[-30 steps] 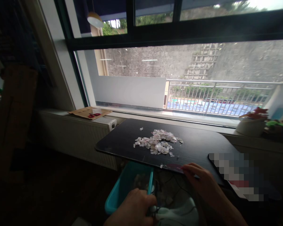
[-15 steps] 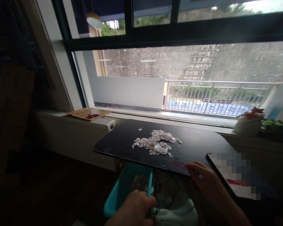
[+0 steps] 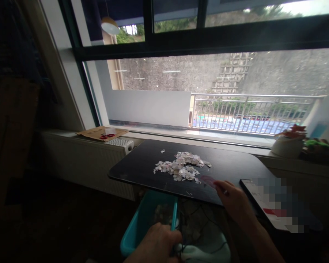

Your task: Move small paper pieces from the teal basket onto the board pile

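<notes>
My left hand (image 3: pixel 160 239) is closed on the near right rim of a teal plastic bin (image 3: pixel 131 228), below the table's front edge. Small pieces, hard to make out, lie inside the bin. Between its fingertips my right hand (image 3: pixel 233 199) pinches a thin see-through pinkish piece (image 3: pixel 207 179), held low over the front of the black table (image 3: pixel 142 164). Its exact kind does not show. Just beyond and left of that piece lies a heap of small torn paper scraps (image 3: pixel 186 162). Several stray scraps rest apart from the heap.
At right, a tablet-like slab (image 3: pixel 259 201), partly blurred out, lies by the table's edge. Red-handled scissors (image 3: pixel 107 136) sit on brown paper (image 3: pixel 87 133) over the radiator (image 3: pixel 84 157). A white pot (image 3: pixel 287 146) stands on the sill. Pale green plastic and dark cords (image 3: pixel 208 250) are beside the bin.
My right hand has moved slightly up and forward, bringing the see-through pinkish piece closer to the paper scraps. The left hand stays on the bin's rim.
</notes>
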A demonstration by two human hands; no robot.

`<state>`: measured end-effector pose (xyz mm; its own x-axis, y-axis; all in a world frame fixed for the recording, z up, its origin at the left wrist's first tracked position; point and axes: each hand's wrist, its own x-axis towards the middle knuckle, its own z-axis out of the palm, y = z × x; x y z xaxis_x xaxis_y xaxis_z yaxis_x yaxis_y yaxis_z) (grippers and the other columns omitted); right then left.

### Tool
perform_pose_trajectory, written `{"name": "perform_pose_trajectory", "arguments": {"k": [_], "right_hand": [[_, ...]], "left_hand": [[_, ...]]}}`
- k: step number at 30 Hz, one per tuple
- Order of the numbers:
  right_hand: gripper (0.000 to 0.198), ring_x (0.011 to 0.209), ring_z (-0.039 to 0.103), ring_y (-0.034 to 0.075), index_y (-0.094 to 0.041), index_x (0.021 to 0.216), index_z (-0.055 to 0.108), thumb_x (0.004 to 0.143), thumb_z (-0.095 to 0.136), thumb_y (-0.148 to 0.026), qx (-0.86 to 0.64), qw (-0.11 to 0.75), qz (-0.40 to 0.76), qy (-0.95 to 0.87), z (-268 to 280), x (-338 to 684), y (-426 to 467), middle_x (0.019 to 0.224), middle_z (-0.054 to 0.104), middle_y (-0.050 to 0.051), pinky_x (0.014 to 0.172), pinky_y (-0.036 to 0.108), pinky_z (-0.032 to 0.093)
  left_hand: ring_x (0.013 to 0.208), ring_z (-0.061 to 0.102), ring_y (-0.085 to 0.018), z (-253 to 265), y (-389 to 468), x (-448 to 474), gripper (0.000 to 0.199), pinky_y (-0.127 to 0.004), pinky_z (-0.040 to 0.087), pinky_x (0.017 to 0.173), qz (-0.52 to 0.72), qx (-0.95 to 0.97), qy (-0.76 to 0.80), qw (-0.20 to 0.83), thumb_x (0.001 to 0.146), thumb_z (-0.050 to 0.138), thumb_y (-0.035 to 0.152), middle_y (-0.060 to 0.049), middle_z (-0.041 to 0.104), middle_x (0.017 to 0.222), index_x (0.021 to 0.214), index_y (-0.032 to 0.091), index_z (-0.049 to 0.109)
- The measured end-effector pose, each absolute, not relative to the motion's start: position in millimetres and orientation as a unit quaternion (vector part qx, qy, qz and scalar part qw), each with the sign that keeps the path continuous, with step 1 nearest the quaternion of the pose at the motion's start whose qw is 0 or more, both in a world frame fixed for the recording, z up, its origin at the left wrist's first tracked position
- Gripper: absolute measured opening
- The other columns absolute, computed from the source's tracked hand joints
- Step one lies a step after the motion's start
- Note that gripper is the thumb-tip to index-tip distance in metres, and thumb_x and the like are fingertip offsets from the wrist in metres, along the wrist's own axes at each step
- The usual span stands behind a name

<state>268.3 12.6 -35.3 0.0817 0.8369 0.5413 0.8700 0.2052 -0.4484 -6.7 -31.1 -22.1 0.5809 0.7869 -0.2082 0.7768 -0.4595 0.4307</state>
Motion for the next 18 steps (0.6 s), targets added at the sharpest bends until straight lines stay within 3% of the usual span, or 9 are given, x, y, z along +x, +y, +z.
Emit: {"name": "perform_pose_trajectory", "arguments": {"k": [4, 18], "right_hand": [[0.028, 0.073, 0.067, 0.02, -0.02, 0.096, 0.069, 0.088, 0.044, -0.03, -0.66, 0.372, -0.064, -0.65, -41, 272, 10, 0.094, 0.071, 0.007, 0.065, 0.029, 0.048], [0.025, 0.074, 0.066, 0.018, -0.022, 0.093, 0.069, 0.089, 0.045, -0.024, -0.616, 0.356, -0.027, -0.702, -41, 232, 15, 0.09, 0.07, 0.005, 0.065, 0.026, 0.047]], "left_hand": [[0.09, 0.059, -0.025, -23, -34, -5, 0.011, -0.03, 0.04, 0.081, 0.01, 0.859, 0.456, 0.232, 0.078, 0.065, 0.033, -0.002, 0.066, 0.094, 0.082, 0.023, 0.065], [0.092, 0.059, -0.027, -26, -25, -7, 0.012, -0.031, 0.041, 0.082, -0.003, 0.857, 0.439, 0.269, 0.077, 0.064, 0.031, -0.003, 0.066, 0.097, 0.086, 0.024, 0.065]]}}
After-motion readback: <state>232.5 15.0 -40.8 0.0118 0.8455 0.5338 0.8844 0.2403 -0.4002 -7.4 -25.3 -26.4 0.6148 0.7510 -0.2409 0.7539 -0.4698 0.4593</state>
